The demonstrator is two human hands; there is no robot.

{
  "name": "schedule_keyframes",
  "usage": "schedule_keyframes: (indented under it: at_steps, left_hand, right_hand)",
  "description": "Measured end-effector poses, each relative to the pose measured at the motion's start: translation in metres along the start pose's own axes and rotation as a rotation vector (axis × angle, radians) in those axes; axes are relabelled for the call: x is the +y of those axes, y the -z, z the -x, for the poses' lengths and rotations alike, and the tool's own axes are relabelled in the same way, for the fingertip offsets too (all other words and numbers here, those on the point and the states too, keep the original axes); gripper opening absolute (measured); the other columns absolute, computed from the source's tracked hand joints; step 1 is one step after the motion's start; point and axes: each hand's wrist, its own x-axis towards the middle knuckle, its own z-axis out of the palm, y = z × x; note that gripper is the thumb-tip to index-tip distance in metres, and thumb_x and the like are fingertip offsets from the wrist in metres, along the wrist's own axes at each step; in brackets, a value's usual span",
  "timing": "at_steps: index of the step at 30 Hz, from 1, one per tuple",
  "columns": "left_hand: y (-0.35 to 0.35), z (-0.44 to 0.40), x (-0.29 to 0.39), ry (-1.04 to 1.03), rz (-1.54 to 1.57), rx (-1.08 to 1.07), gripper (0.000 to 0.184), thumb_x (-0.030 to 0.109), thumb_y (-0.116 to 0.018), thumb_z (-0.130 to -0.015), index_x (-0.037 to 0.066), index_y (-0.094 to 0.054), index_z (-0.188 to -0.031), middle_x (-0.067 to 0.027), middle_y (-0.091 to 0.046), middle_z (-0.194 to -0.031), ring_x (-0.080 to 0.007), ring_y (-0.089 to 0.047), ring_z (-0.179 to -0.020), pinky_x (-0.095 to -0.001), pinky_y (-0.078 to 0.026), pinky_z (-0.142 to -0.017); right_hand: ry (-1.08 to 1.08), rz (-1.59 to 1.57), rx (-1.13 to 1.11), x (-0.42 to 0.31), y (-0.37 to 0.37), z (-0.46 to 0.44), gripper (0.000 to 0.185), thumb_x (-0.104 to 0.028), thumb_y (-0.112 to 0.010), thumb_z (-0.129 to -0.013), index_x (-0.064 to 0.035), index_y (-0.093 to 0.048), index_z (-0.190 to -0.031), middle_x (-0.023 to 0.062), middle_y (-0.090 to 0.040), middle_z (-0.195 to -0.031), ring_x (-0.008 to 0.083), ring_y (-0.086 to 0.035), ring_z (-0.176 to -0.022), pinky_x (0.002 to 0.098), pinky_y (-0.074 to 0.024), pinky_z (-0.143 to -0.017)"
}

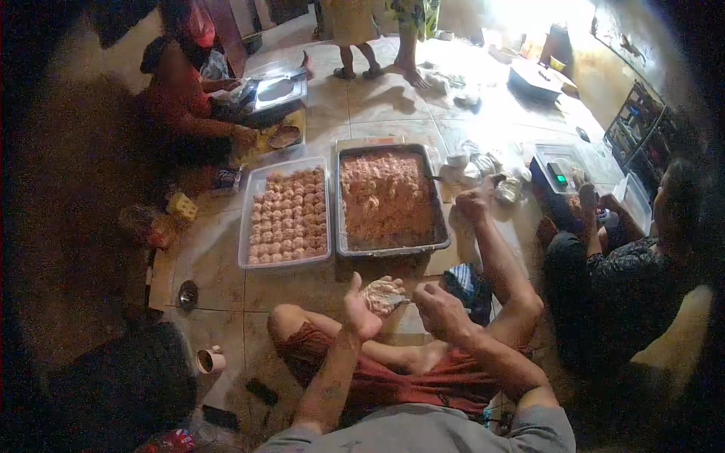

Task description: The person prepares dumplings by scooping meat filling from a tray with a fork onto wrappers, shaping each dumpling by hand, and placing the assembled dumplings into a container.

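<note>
My left hand (365,308) is held palm up with the fingers partly curled, cradling a lump of pale pink ground meat mixture (383,299). My right hand (440,308) is closed on the handle of a metal spoon (400,300), whose end touches the lump. Just beyond my hands stands a grey tub (393,251) of ground meat mixture (389,192). Left of it, a clear plastic tray (287,264) holds many rows of shaped meatballs (291,219).
A person (177,106) works at the left beside a bowl (285,137). Another person (642,264) sits at the right near a scale with a green display (557,174). A cup (211,360) and small dark dish (188,294) rest on the tiled floor. Someone's legs (408,57) stand behind.
</note>
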Motion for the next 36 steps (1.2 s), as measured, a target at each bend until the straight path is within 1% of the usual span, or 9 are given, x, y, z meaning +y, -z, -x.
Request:
schedule_keyframes:
  at_steps: [6, 9, 14, 17, 20, 22, 26, 32, 36]
  left_hand:
    - [0.011, 0.004, 0.012, -0.108, -0.305, -0.148, 0.075, 0.066, -0.041, -0.099, -0.001, -0.055, -0.128, -0.0183, -0.067, -0.123, -0.0283, -0.067, -0.106, -0.0437, -0.057, -0.087]
    - [0.030, -0.013, -0.010, -0.243, -0.627, 0.116, 0.070, 0.064, -0.036, -0.102, 0.006, -0.051, -0.140, -0.0144, -0.061, -0.128, -0.0204, -0.066, -0.103, -0.0370, -0.058, -0.078]
    - [-0.051, 0.061, 0.049, 0.060, -0.555, -0.125, 0.076, 0.060, -0.052, -0.098, -0.001, -0.045, -0.142, -0.0208, -0.054, -0.141, -0.0319, -0.061, -0.119, -0.0425, -0.051, -0.100]
    - [0.001, 0.010, 0.049, -0.210, -1.347, -0.623, 0.076, 0.043, -0.063, -0.098, 0.004, -0.030, -0.153, -0.0197, -0.050, -0.141, -0.0360, -0.064, -0.113, -0.0470, -0.056, -0.095]
    - [0.012, -0.030, 0.029, -0.107, -0.594, -0.997, 0.066, 0.033, -0.068, -0.095, -0.003, -0.042, -0.144, -0.0191, -0.051, -0.142, -0.0258, -0.060, -0.120, -0.0365, -0.054, -0.098]
    - [0.046, -0.025, 0.039, -0.136, -0.566, -0.492, 0.060, 0.032, -0.063, -0.098, 0.002, -0.043, -0.145, -0.0210, -0.050, -0.143, -0.0283, -0.059, -0.122, -0.0390, -0.055, -0.097]
    - [0.025, -0.021, 0.057, 0.272, 0.147, -0.811, 0.047, 0.031, -0.055, -0.103, 0.006, -0.046, -0.142, -0.0178, -0.049, -0.144, -0.0269, -0.060, -0.118, -0.0375, -0.052, -0.099]
    - [-0.023, 0.005, 0.028, -0.544, -1.022, -0.275, 0.048, 0.030, -0.059, -0.101, 0.005, -0.047, -0.140, -0.0149, -0.052, -0.137, -0.0242, -0.061, -0.113, -0.0365, -0.053, -0.096]
    - [-0.034, 0.014, 0.033, -0.606, -1.111, -0.254, 0.048, 0.030, -0.061, -0.100, 0.005, -0.048, -0.138, -0.0130, -0.054, -0.133, -0.0223, -0.061, -0.109, -0.0359, -0.053, -0.093]
  right_hand:
    - [-0.230, -0.435, 0.216, 0.005, -0.001, -0.002, 0.027, -0.026, -0.067, -0.094, -0.0015, -0.063, -0.104, 0.0121, -0.066, -0.077, 0.0221, -0.065, -0.070, 0.0359, -0.0511, -0.062]
    - [-0.702, -1.039, -0.262, 0.017, -0.018, -0.013, 0.037, -0.038, -0.069, -0.097, -0.0061, -0.068, -0.115, -0.0063, -0.055, -0.071, 0.0043, -0.049, -0.062, 0.0227, -0.0363, -0.052]
    - [-0.429, -1.323, -0.364, -0.030, 0.021, -0.028, 0.034, -0.033, -0.071, -0.095, -0.0059, -0.065, -0.114, -0.0060, -0.055, -0.075, 0.0029, -0.042, -0.056, 0.0224, -0.0320, -0.049]
    - [-0.090, -0.810, -0.287, -0.033, 0.018, -0.047, 0.036, -0.026, -0.074, -0.093, -0.0001, -0.063, -0.114, -0.0002, -0.063, -0.086, 0.0085, -0.055, -0.083, 0.0250, -0.0461, -0.068]
    - [-0.104, -0.650, 0.071, -0.039, 0.028, -0.048, 0.034, -0.025, -0.072, -0.094, 0.0042, -0.066, -0.110, 0.0078, -0.070, -0.099, 0.0135, -0.063, -0.090, 0.0288, -0.0520, -0.082]
    - [-0.076, -0.817, 0.165, -0.024, 0.020, -0.050, 0.030, -0.023, -0.069, -0.096, 0.0039, -0.066, -0.108, 0.0068, -0.070, -0.094, 0.0136, -0.063, -0.089, 0.0294, -0.0521, -0.078]
    - [-0.417, -1.072, 0.036, 0.005, -0.012, -0.020, 0.020, -0.020, -0.064, -0.100, -0.0022, -0.069, -0.107, 0.0015, -0.069, -0.090, 0.0060, -0.057, -0.073, 0.0228, -0.0465, -0.062]
    - [-0.398, -1.241, 0.025, -0.007, -0.061, 0.006, 0.019, -0.017, -0.061, -0.101, -0.0022, -0.069, -0.110, 0.0004, -0.060, -0.081, 0.0090, -0.052, -0.069, 0.0251, -0.0426, -0.060]
    - [-0.071, -0.473, 0.151, -0.013, -0.025, -0.002, 0.018, -0.010, -0.059, -0.099, -0.0017, -0.070, -0.111, 0.0085, -0.068, -0.092, 0.0202, -0.061, -0.080, 0.0330, -0.0500, -0.073]
